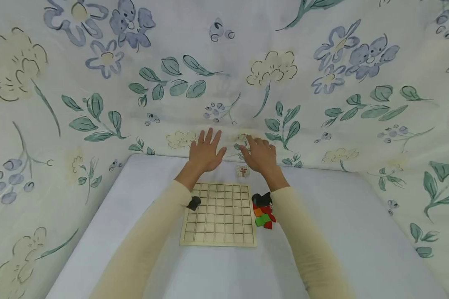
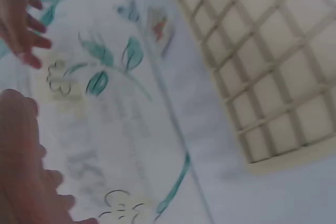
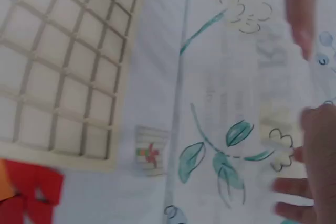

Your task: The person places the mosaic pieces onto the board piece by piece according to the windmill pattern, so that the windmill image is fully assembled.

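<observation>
Both hands are raised over the far side of the table and hold nothing. The left hand (image 1: 205,153) has its fingers spread and straight, beyond the back left of a wooden grid board (image 1: 220,215). To its right the right hand (image 1: 261,154) has loosely bent fingers. Between and below the hands lies a small card (image 1: 243,171) with a grid and a red pattern. The board's square cells hold no pieces. Beside its right edge lies a small pile of red, orange and green pieces (image 1: 263,220), partly hidden by the right wrist's dark camera.
A white table (image 1: 329,216) carries the board, card and pieces. Floral fabric (image 1: 224,83) hangs behind it and along both sides. Each wrist wears a small black camera (image 1: 194,203); the sleeves (image 1: 146,241) are pale yellow.
</observation>
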`<state>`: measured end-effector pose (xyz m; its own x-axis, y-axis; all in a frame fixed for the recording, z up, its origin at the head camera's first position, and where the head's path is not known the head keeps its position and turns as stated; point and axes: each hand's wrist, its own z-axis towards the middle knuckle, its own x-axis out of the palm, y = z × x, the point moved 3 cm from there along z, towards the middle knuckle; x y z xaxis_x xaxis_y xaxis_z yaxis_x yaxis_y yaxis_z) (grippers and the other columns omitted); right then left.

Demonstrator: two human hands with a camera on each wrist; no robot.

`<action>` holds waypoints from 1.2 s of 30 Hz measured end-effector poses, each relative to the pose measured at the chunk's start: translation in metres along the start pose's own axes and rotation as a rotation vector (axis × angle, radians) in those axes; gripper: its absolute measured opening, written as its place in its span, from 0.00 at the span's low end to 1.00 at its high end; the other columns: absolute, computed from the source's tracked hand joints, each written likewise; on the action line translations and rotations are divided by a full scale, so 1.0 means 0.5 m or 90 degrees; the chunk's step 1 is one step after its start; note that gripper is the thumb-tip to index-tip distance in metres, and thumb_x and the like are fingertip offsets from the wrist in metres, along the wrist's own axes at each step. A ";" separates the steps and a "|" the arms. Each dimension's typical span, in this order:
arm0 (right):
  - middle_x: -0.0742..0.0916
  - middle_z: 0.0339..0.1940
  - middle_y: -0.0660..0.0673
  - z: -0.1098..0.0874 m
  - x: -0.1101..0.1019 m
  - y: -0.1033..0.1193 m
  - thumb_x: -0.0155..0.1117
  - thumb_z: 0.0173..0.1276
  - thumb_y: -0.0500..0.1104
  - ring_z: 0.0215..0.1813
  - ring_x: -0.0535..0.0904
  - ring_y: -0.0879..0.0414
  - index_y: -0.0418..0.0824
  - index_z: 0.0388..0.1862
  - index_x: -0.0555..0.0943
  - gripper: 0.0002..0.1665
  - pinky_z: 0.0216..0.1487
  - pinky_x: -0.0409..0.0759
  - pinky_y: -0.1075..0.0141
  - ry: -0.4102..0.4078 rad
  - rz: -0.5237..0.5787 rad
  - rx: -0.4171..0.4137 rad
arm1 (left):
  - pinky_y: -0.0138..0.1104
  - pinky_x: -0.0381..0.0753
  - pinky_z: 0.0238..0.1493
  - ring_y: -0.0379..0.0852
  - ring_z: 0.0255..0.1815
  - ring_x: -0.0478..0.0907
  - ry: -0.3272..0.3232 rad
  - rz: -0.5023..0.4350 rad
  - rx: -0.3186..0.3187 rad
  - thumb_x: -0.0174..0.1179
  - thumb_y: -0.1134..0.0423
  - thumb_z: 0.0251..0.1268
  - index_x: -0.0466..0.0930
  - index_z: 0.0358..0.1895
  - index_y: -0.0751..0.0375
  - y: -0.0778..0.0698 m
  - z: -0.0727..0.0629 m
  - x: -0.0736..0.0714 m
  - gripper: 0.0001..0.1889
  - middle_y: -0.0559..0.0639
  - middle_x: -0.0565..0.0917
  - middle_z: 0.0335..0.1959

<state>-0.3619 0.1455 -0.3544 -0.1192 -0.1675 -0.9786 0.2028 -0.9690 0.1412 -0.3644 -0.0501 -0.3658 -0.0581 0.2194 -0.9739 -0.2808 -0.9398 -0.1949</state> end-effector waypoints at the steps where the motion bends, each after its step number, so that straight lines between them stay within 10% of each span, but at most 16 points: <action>1: 0.72 0.70 0.37 -0.015 0.007 -0.012 0.42 0.79 0.61 0.68 0.67 0.37 0.44 0.77 0.62 0.36 0.64 0.64 0.40 0.010 0.011 -0.011 | 0.62 0.47 0.70 0.61 0.79 0.34 0.011 -0.014 0.014 0.34 0.40 0.78 0.35 0.81 0.49 0.008 -0.021 0.010 0.36 0.57 0.39 0.80; 8: 0.87 0.45 0.40 -0.147 0.091 -0.106 0.68 0.67 0.52 0.45 0.82 0.46 0.38 0.56 0.83 0.25 0.45 0.80 0.51 0.121 0.055 -0.060 | 0.67 0.52 0.65 0.70 0.76 0.43 0.104 -0.096 0.046 0.50 0.46 0.74 0.44 0.80 0.60 0.083 -0.215 0.110 0.40 0.67 0.49 0.77; 14: 0.84 0.37 0.46 -0.211 0.144 -0.139 0.71 0.64 0.52 0.41 0.76 0.52 0.44 0.52 0.86 0.21 0.39 0.78 0.60 0.118 0.106 -0.049 | 0.68 0.47 0.66 0.70 0.76 0.42 0.133 -0.087 0.019 0.56 0.48 0.71 0.49 0.78 0.63 0.138 -0.312 0.154 0.41 0.68 0.50 0.77; 22: 0.81 0.31 0.47 -0.215 0.177 -0.113 0.71 0.65 0.51 0.35 0.73 0.53 0.44 0.49 0.88 0.18 0.34 0.73 0.60 0.026 0.103 -0.097 | 0.68 0.45 0.66 0.69 0.76 0.43 0.103 -0.071 0.082 0.54 0.40 0.69 0.53 0.77 0.63 0.154 -0.367 0.168 0.43 0.67 0.51 0.77; 36: 0.83 0.30 0.49 -0.213 0.177 -0.128 0.75 0.61 0.41 0.34 0.75 0.53 0.39 0.36 0.86 0.08 0.35 0.78 0.63 0.027 0.317 0.021 | 0.64 0.43 0.68 0.65 0.77 0.43 0.043 -0.030 0.104 0.44 0.35 0.72 0.53 0.78 0.60 0.135 -0.390 0.199 0.41 0.63 0.50 0.78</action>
<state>-0.2820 0.2118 -0.4659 0.0241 -0.6041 -0.7965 0.1935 -0.7789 0.5966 -0.2025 -0.1430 -0.4987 0.0211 0.2391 -0.9708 -0.4339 -0.8726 -0.2243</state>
